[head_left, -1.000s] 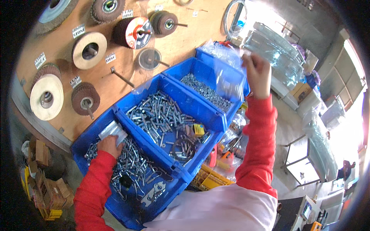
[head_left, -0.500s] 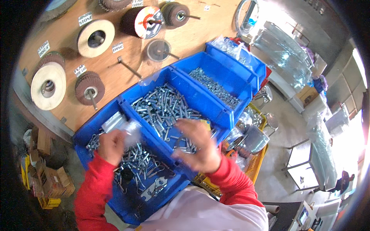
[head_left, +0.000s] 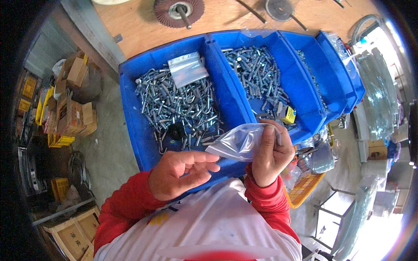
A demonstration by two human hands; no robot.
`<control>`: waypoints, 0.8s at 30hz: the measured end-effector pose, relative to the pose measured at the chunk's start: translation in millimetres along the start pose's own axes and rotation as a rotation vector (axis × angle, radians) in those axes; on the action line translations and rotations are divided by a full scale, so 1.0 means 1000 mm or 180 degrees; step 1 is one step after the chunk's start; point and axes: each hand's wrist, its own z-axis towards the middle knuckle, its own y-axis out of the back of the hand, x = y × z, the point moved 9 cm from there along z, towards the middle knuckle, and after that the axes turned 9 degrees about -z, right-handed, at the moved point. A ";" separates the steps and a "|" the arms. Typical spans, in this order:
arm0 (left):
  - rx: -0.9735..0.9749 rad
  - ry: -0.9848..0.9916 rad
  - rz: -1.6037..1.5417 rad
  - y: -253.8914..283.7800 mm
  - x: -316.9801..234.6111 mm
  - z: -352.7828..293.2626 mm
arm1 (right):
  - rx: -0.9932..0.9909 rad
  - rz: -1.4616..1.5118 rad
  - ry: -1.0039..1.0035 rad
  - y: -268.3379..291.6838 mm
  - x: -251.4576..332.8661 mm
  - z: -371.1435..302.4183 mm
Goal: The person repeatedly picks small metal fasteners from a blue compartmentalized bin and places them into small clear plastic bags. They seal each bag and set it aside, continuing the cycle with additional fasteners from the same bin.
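Observation:
A clear plastic bag point(head_left: 238, 141) hangs between my hands, pinched at its right end by the thumb and fingers of my right hand point(head_left: 274, 153). My left hand point(head_left: 180, 174) is open beside the bag's left corner, its fingers stretched and thumb apart; whether a fingertip touches the bag I cannot tell. Beyond them stands a blue bin point(head_left: 136, 117) with many metal hook bolts point(head_left: 174, 104). On those bolts lies a stack of clear plastic bags point(head_left: 188, 69). A small black object point(head_left: 176, 131) sits near the bin's front.
To the right, another blue bin holds metal bolts point(head_left: 257, 69) and a small yellow box point(head_left: 287, 114). More blue bins point(head_left: 335, 82) follow. Abrasive wheels point(head_left: 179, 11) on rods stick out of the wooden board point(head_left: 130, 26). Cardboard boxes point(head_left: 69, 115) stand at left, a yellow basket point(head_left: 305, 189) at right.
The view has swung left and closer to the hook bolt bin. A clear bag, blurred by my left hand before, is now held in my right hand. The bag stack lies on the bolts.

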 end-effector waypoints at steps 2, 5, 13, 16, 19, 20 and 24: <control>-0.0495 0.0150 0.0150 0.006 0.012 -0.008 | -0.0112 -0.0044 0.0127 -0.006 0.002 -0.003; -0.0687 0.0140 0.0180 0.007 0.022 -0.004 | -0.0102 0.0121 0.0121 -0.020 0.001 -0.010; -0.1359 -0.0583 -0.0081 0.017 0.017 -0.006 | 0.0201 0.0419 0.0177 -0.051 -0.014 -0.019; -0.1560 -0.0659 0.0330 0.024 0.011 -0.016 | 0.0267 0.0360 0.0459 -0.050 -0.004 -0.017; -0.1650 -0.0719 0.0841 0.026 0.004 -0.021 | 0.0566 -0.0076 0.1391 -0.038 0.032 -0.021; -0.1620 -0.0727 0.0962 0.025 0.002 -0.021 | 0.1004 0.0129 0.1617 -0.038 0.043 -0.028; -0.0971 -0.1233 0.2471 -0.004 -0.014 -0.016 | 0.2727 -0.0268 0.0409 -0.069 0.013 -0.051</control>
